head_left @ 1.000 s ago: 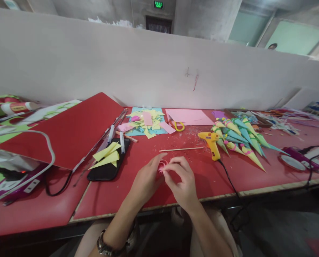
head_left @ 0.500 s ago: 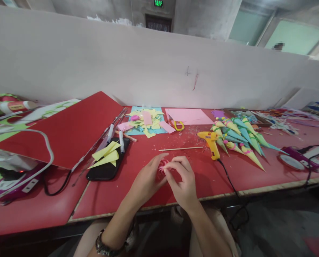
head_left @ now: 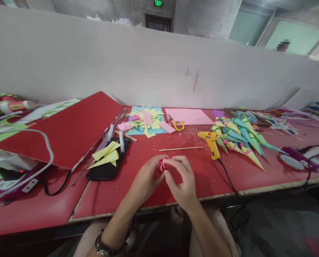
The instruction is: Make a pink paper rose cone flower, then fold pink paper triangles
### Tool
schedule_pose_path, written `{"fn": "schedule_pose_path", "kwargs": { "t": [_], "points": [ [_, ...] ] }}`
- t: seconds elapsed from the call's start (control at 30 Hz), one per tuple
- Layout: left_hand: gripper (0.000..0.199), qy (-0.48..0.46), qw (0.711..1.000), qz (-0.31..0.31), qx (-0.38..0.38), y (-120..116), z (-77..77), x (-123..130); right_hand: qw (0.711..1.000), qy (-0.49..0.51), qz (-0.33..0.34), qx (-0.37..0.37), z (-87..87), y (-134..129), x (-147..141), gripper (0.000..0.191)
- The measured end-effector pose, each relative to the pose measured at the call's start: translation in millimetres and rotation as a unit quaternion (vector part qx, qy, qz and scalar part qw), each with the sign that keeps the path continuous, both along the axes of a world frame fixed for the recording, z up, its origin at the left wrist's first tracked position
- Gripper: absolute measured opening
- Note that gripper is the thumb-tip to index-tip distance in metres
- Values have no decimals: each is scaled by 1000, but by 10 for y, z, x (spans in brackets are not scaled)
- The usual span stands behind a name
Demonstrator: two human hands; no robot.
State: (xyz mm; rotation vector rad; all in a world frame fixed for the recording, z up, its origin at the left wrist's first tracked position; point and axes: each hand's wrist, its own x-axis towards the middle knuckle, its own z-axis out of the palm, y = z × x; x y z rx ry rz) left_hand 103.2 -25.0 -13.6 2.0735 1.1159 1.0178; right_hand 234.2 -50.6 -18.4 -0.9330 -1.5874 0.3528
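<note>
Between my two hands, over the front of the red table (head_left: 138, 192), is a small pink curled paper piece (head_left: 162, 165) with spiral-like strips. My left hand (head_left: 147, 178) curves round its left side, thumb and fingers closed on it. From the right, my right hand (head_left: 181, 180) pinches its edge with thumb and forefinger. Part of the piece is hidden by the fingers. Just beyond the hands lies a thin wooden stick (head_left: 180, 149). A yellow glue gun (head_left: 212, 143) rests to the right of it.
Several paper cones (head_left: 246, 134) lie at the right. A black phone (head_left: 107, 171) bears yellow paper pieces (head_left: 107, 154) and a marker. Behind are paper scraps (head_left: 148, 121), scissors (head_left: 178, 125) and a pink sheet (head_left: 191, 116). A large red board (head_left: 76, 128) leans at left, beside a power strip (head_left: 28, 185).
The pink paper piece has turned a little, and its curled strips show more plainly. My right fingers have shifted slightly on its edge. The things on the table have not moved.
</note>
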Motion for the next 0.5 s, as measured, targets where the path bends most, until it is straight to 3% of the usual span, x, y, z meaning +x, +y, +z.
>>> {"fn": "schedule_pose_path", "kwargs": {
  "t": [0.33, 0.5],
  "points": [
    [31, 16, 1000, 20, 4, -15, 30, 9, 1000, 8, 18, -17, 8, -4, -17, 34],
    [26, 16, 999, 24, 23, -14, 41, 12, 996, 85, -2, -28, -15, 23, -51, 21]
  ]
}}
